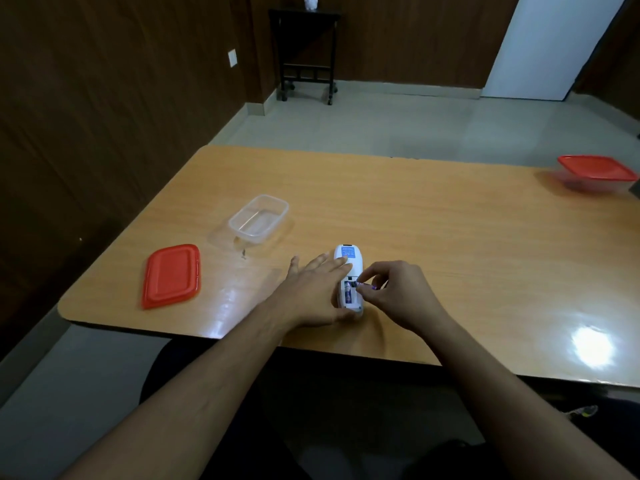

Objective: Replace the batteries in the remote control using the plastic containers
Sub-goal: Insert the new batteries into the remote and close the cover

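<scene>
A white remote control (349, 261) lies face down near the table's front edge, its battery bay uncovered with one battery (348, 294) lying inside. My left hand (313, 289) presses flat on the remote's left side, fingers spread. My right hand (394, 292) pinches a small purple battery (367, 286) at the bay's right edge. A clear plastic container (259, 218) stands without its lid to the left, with nothing visible inside. Its red lid (171, 275) lies flat further left.
A second clear container with a red lid on (595, 173) stands at the far right of the wooden table (450, 237). A bright light reflection shows on the table's right front. A dark side table (306, 53) stands by the back wall.
</scene>
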